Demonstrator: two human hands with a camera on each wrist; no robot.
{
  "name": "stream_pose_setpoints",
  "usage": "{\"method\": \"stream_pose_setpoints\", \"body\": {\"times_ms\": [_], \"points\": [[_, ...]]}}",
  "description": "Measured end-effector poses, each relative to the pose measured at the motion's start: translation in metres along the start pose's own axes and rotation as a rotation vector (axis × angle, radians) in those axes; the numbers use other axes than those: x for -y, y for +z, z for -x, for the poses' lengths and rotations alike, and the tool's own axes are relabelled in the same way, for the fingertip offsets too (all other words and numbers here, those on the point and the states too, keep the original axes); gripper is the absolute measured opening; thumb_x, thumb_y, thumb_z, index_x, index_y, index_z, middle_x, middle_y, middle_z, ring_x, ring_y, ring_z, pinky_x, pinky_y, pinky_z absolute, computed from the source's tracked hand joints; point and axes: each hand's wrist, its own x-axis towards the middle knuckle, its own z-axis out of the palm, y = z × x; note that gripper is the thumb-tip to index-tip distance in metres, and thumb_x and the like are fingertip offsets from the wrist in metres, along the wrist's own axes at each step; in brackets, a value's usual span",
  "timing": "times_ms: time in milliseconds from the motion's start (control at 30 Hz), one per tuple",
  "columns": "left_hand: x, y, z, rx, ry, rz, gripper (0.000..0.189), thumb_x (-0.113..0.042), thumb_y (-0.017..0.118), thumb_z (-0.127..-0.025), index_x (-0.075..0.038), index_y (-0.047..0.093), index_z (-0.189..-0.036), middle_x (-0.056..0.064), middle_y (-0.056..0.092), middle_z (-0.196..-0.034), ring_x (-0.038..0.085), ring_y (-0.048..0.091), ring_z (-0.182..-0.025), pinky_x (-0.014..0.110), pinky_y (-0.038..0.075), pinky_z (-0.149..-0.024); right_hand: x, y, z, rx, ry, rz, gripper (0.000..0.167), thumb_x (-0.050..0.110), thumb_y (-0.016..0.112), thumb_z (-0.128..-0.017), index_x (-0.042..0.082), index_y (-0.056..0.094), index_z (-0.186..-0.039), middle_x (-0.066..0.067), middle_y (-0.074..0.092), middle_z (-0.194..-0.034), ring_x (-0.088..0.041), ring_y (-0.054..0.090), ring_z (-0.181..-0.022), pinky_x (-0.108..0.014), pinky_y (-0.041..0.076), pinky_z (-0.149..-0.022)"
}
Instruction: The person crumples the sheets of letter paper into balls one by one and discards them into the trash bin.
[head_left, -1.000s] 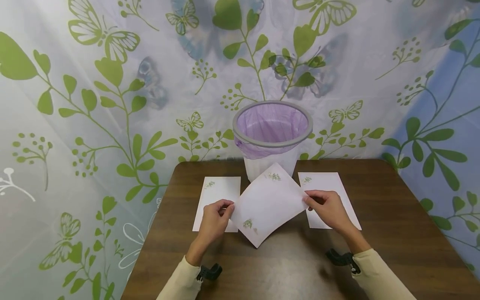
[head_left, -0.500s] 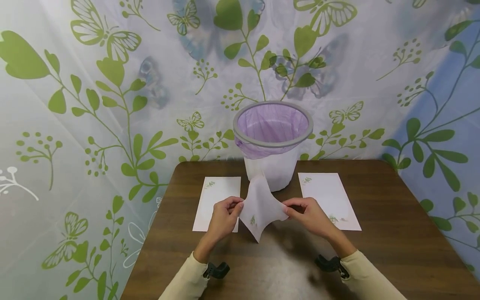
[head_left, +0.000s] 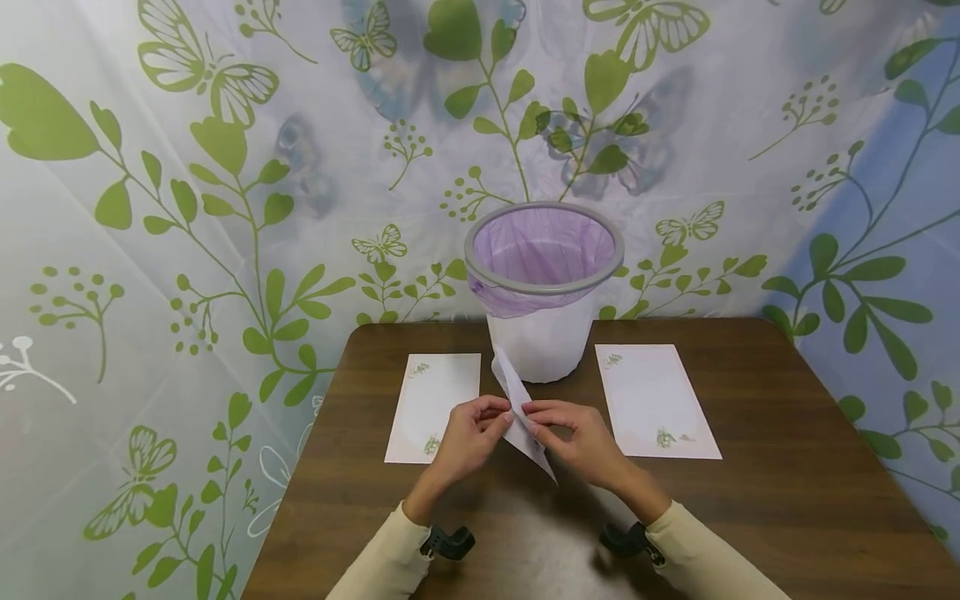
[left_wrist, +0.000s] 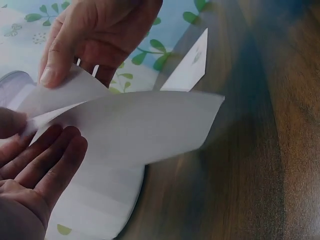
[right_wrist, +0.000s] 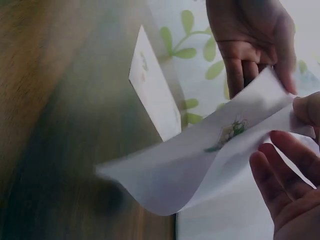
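A sheet of paper (head_left: 527, 433) with a small green floral print is held above the table, its two sides bent together into a narrow fold. My left hand (head_left: 471, 437) pinches one side between thumb and fingers. On the other side my right hand (head_left: 581, 439) pinches the sheet, close to the left one. In the left wrist view the bent paper (left_wrist: 145, 125) spreads out from between both hands. From the right wrist the printed corner of the paper (right_wrist: 232, 132) shows between the fingers.
Two more printed sheets lie flat on the brown table (head_left: 765, 400): a left sheet (head_left: 427, 408) and a right sheet (head_left: 652, 400). Behind the hands stands a white bin (head_left: 551, 342) with a grey rim and purple liner. A leaf-patterned curtain (head_left: 337, 167) hangs at the back.
My hands have come together, the right moving left and the left slightly right. The held sheet has gone from spread out to bent into a narrow fold.
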Motion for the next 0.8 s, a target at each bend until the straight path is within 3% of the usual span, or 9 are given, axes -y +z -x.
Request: {"method": "stream_pose_setpoints", "body": {"times_ms": [133,200,333,433,533,700,800], "points": [[-0.001,0.001,0.000,-0.010,-0.014,0.001,0.019,-0.010,0.073,-0.105,0.005,0.076,-0.116,0.022,0.080,-0.112,0.020,0.080,-0.100,0.022,0.064,-0.088,-0.002,0.005,0.001,-0.014,-0.082,0.113,0.023,0.004,0.085,-0.093,0.009,0.086,-0.115,-0.008,0.080,-0.128,-0.029,0.077,-0.117,-0.010,0.053,-0.103],[-0.001,0.001,0.000,-0.021,-0.021,-0.002,0.019,-0.011,0.074,-0.104,0.004,0.077,-0.115,0.020,0.081,-0.110,0.017,0.080,-0.097,0.022,0.064,-0.087,-0.003,0.006,0.001,-0.013,-0.121,0.157,0.026,0.003,0.087,-0.091,0.009,0.085,-0.116,-0.009,0.079,-0.128,-0.029,0.076,-0.117,-0.019,0.057,-0.103],[0.000,0.001,-0.001,-0.046,-0.024,-0.006,0.018,-0.011,0.074,-0.103,0.004,0.077,-0.112,0.021,0.081,-0.107,0.024,0.081,-0.096,0.021,0.064,-0.084,-0.001,0.008,0.001,0.027,-0.146,0.214,0.028,0.008,0.088,-0.091,0.011,0.085,-0.118,-0.008,0.077,-0.133,-0.027,0.073,-0.123,-0.042,0.064,-0.098],[0.000,0.000,-0.001,-0.070,-0.041,-0.018,0.015,-0.008,0.073,-0.102,0.004,0.077,-0.109,0.021,0.081,-0.106,0.028,0.081,-0.097,0.018,0.062,-0.082,0.001,0.007,0.001,0.063,-0.135,0.236,0.027,0.014,0.087,-0.093,0.015,0.084,-0.119,-0.006,0.075,-0.136,-0.026,0.071,-0.126,-0.050,0.065,-0.097],[0.000,-0.002,-0.001,-0.098,-0.049,-0.027,0.012,-0.005,0.071,-0.101,0.005,0.076,-0.106,0.022,0.081,-0.103,0.030,0.082,-0.095,0.017,0.061,-0.078,0.002,0.003,0.001,0.070,-0.123,0.234,0.025,0.014,0.086,-0.094,0.015,0.083,-0.119,-0.006,0.075,-0.136,-0.025,0.070,-0.127,-0.048,0.064,-0.099],[0.000,-0.007,-0.002,-0.139,-0.055,-0.027,0.011,-0.002,0.068,-0.102,0.006,0.075,-0.104,0.022,0.081,-0.101,0.027,0.081,-0.092,0.016,0.060,-0.076,-0.001,-0.008,-0.002,0.034,-0.106,0.225,0.026,0.007,0.084,-0.094,0.011,0.083,-0.120,-0.007,0.075,-0.135,-0.027,0.071,-0.127,-0.024,0.057,-0.108],[0.000,-0.011,-0.003,-0.150,-0.055,-0.027,0.012,-0.002,0.067,-0.103,0.006,0.075,-0.106,0.021,0.081,-0.101,0.021,0.078,-0.088,0.016,0.059,-0.075,-0.003,-0.017,-0.004,0.007,-0.066,0.238,0.027,0.007,0.084,-0.095,0.012,0.082,-0.121,-0.006,0.075,-0.136,-0.027,0.071,-0.126,-0.022,0.057,-0.105]]}}
